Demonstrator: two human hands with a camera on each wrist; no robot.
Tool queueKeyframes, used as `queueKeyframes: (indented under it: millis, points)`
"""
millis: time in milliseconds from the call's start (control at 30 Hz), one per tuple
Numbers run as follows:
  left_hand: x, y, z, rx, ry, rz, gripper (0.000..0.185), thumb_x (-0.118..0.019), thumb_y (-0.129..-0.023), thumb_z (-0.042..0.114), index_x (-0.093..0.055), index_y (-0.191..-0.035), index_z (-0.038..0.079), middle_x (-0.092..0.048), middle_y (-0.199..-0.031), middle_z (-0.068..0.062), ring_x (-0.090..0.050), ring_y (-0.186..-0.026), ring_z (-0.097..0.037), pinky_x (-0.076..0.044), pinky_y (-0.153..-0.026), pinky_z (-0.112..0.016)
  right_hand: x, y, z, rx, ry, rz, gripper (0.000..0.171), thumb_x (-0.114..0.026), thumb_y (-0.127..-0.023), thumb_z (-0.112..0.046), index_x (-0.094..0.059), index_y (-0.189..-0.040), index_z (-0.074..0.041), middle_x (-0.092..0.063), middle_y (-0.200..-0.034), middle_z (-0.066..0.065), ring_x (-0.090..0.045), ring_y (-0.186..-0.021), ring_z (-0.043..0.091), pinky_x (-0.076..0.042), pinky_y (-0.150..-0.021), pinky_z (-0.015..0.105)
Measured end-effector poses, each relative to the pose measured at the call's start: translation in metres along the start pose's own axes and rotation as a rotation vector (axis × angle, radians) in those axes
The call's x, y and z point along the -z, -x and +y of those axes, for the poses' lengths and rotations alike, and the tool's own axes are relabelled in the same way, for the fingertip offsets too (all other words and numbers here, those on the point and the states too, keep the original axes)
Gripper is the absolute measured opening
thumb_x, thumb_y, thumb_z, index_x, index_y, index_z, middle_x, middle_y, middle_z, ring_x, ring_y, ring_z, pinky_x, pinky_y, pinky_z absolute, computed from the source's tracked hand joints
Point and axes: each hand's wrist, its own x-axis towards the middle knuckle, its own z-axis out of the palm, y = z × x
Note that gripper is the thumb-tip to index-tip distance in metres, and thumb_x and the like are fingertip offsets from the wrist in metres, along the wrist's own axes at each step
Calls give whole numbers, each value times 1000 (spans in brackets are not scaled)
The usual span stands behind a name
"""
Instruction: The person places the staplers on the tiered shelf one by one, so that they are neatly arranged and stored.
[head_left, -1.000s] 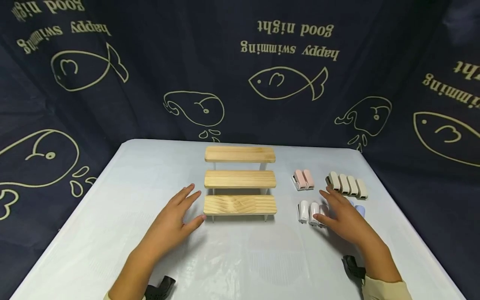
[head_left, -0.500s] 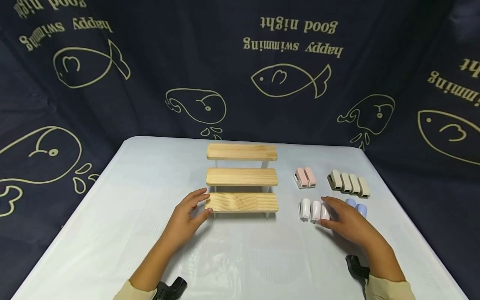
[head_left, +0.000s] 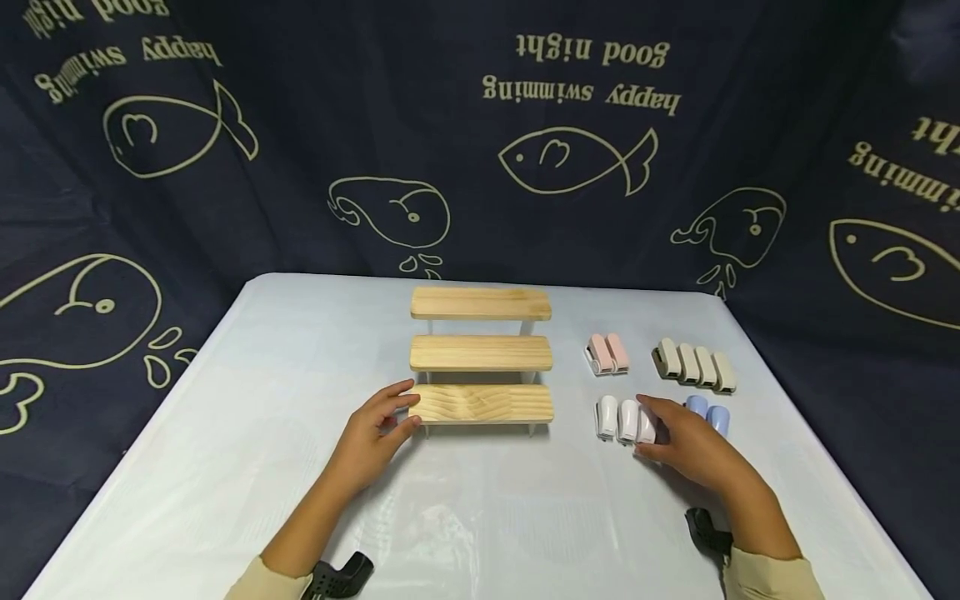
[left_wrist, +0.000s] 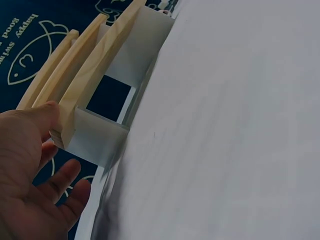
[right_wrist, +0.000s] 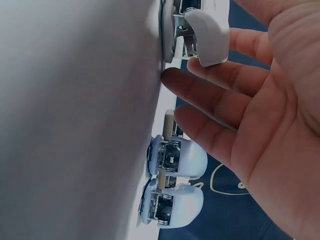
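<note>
A three-tier wooden display stand (head_left: 482, 403) with pale supports stands mid-table. My left hand (head_left: 369, 442) holds the left end of its lowest board; the left wrist view shows the thumb on the board's end (left_wrist: 64, 122) and the lower fingers loose below. Right of the stand, three white mini staplers (head_left: 627, 421) stand in a row. My right hand (head_left: 693, 442) grips the rightmost one (head_left: 646, 427), fingertips on its far and near ends. In the right wrist view, this white stapler (right_wrist: 212, 37) is beside the fingers; the thumb's tip is hidden.
Two light-blue staplers (head_left: 718, 419) stand just beyond my right hand. Two pink staplers (head_left: 617, 352) and a row of several cream staplers (head_left: 705, 367) stand farther back. A dark patterned cloth (head_left: 420, 100) hangs behind the white table (head_left: 480, 517).
My left hand has moved right and taken hold of the lowest board's end. My right hand has lowered around the rightmost white stapler, and its fingers have closed in.
</note>
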Motion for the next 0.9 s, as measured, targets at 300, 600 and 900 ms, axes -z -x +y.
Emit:
queueKeyframes:
  millis: [300, 600, 900]
  points:
    - [-4, 5, 0, -35, 7, 7, 34, -68, -96, 22, -68, -125, 3, -51, -146, -3, -53, -128, -28, -53, -94, -41, -2, 1, 0, -47, 26, 3, 78, -83, -79, -13, -44, -143, 7, -52, -134, 33, -51, -122, 49, -41, -99, 63]
    - [-2, -1, 2, -50, -9, 16, 32, -67, -97, 22, -67, -125, 5, -52, -145, -5, -57, -123, -25, -55, -88, -40, 1, -2, -3, -47, 51, 28, 72, -85, -78, -15, -46, -134, 5, -68, -100, 19, -62, -85, 26, -51, -74, 48]
    - [-2, 1, 1, -31, 18, 11, 33, -66, -97, 24, -67, -125, 5, -52, -145, -5, -63, -111, -20, -55, -84, -33, -1, -3, -3, -49, 36, 29, 63, -85, -77, -15, -51, -127, 4, -67, -100, 15, -59, -84, 24, -50, -74, 47]
